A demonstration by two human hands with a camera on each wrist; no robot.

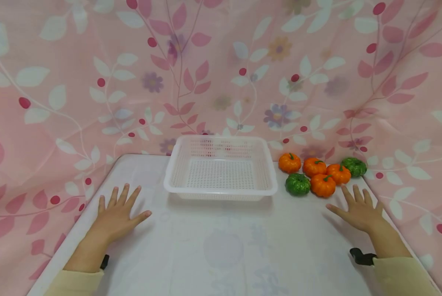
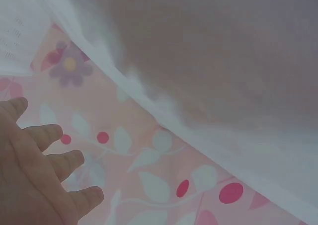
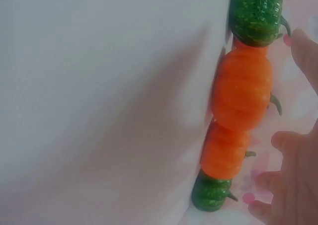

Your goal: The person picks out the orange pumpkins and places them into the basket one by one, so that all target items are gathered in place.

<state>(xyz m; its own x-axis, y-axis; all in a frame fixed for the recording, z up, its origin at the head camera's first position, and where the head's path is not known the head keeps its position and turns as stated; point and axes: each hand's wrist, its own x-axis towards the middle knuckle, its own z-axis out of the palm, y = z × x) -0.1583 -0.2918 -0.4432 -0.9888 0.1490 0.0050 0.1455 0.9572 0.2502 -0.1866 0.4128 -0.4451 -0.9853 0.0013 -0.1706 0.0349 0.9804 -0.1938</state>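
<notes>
My left hand [image 1: 115,218] is held palm down with its fingers spread, left of a white plastic basket [image 1: 221,191] at the back middle of the table. On the right, my right hand [image 1: 361,211] also has its fingers spread and holds nothing. Just beyond its fingertips sits a cluster of small pumpkins: several orange ones, among them a front orange pumpkin [image 1: 322,186], plus a green pumpkin [image 1: 297,184] at the left and another green pumpkin [image 1: 354,167] at the far right. In the right wrist view the fingers are close to an orange pumpkin [image 3: 243,88] and its neighbours.
The table [image 1: 213,250] has a white cover with faint prints. A pink floral cloth [image 1: 221,74] hangs behind and at both sides, right at the table's edges. Black straps [image 1: 362,257] circle the wrists near the sleeves.
</notes>
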